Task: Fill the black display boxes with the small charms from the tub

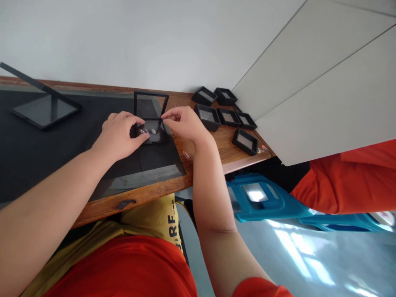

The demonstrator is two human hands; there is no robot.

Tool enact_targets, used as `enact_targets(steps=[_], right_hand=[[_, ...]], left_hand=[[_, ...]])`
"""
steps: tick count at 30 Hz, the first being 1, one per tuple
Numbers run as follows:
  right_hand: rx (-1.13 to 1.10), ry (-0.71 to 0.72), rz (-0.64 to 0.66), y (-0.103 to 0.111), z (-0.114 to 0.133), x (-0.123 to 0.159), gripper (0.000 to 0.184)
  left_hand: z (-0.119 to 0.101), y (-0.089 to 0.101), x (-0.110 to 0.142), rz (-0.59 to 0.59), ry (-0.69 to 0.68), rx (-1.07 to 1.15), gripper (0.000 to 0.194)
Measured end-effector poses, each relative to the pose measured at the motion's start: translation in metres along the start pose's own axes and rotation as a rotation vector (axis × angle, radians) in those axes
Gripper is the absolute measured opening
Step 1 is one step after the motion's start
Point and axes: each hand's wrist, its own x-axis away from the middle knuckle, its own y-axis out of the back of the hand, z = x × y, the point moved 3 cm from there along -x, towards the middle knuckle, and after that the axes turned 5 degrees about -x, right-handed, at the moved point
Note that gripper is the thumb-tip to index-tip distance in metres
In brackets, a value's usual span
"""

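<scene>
A small black-framed display case [156,139] with a clear window lid [149,105] stands on the dark mat, its lid tipped up at the back. Several small shiny pieces [153,131] lie inside the base. My left hand [119,134] curls round the case's left side, thumb over the front and fingers at the back, partly hiding it. At the right end of the hinge line, my right hand [184,121] pinches the frame between thumb and forefinger.
Several black open boxes [208,117] sit on the wooden table [224,142] to the right. A larger black frame [46,111] stands open at left on the dark mat [83,111]. White panels [334,90] rise at right, near a blue plastic stool [266,200] and a person's red clothing [349,181].
</scene>
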Motion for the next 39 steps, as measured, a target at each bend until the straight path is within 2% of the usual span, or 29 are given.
enact_targets(steps=[5,8,13,18,23,26,31,35,39], right_hand=[[0.017,-0.024,0.148,-0.004,0.001,0.002,0.034],[0.015,-0.001,0.19,-0.008,0.004,0.003,0.035],[0.031,0.024,0.191,-0.014,0.007,0.0,0.035],[0.023,-0.002,0.129,-0.018,0.009,-0.001,0.044],[0.046,-0.052,0.119,-0.02,0.011,0.0,0.025],[0.062,-0.058,0.104,-0.02,0.013,0.0,0.021],[0.086,-0.063,0.093,-0.019,0.017,0.003,0.022],[0.089,-0.081,0.13,-0.02,0.02,0.004,0.029],[0.102,-0.065,0.107,-0.022,0.021,0.003,0.027]], left_hand=[[0.0,0.006,0.004,-0.032,0.055,-0.028,0.037],[0.001,0.009,0.004,-0.03,0.072,-0.028,0.037],[0.005,0.011,0.001,-0.022,0.094,0.0,0.036],[0.009,0.011,0.0,-0.017,0.151,0.064,0.04],[0.008,0.013,0.001,-0.066,0.152,0.05,0.036],[0.006,0.015,0.002,-0.071,0.16,0.032,0.034],[0.002,0.015,0.002,-0.06,0.103,0.012,0.031],[0.005,0.011,0.0,-0.062,0.055,0.016,0.03],[0.008,0.008,-0.002,-0.041,0.033,0.016,0.033]])
